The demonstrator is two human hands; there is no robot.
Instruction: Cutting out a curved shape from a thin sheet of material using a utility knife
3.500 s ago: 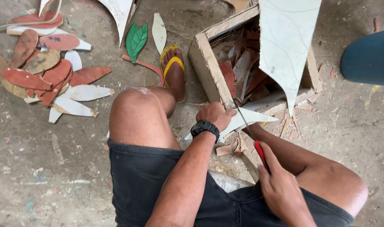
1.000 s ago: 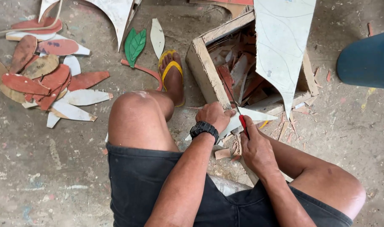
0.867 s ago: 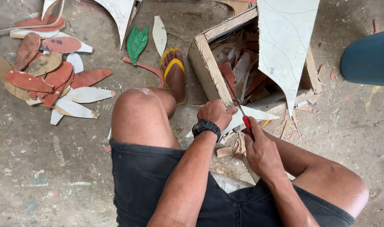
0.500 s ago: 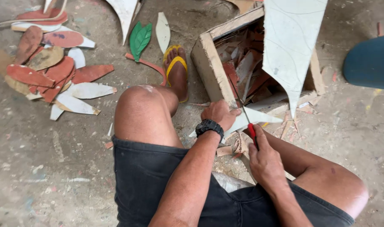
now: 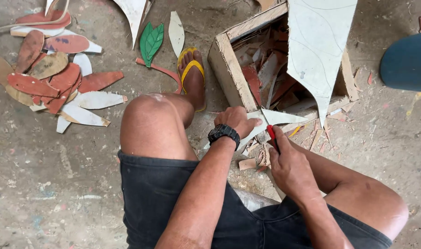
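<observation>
I sit low over a concrete floor with my knees spread. My left hand (image 5: 238, 121), with a black watch on the wrist, presses down on a white pointed board piece (image 5: 279, 117) lying between my legs. My right hand (image 5: 289, 163) is closed on a red-handled knife (image 5: 272, 137), its blade set against the board piece near my left fingers. Small offcuts (image 5: 248, 163) lie under the two hands.
A wooden box (image 5: 229, 69) full of scraps stands ahead, with a large white cut panel (image 5: 317, 41) leaning in it. Leaf-shaped cutouts, red, tan and white (image 5: 53, 83), lie at the far left, a green one (image 5: 152, 41) near my sandalled foot (image 5: 192, 76). A blue object (image 5: 408, 61) sits right.
My right hand with the knife has drawn back toward me along the board piece, from near the box to beside my left hand. The left hand has kept its hold.
</observation>
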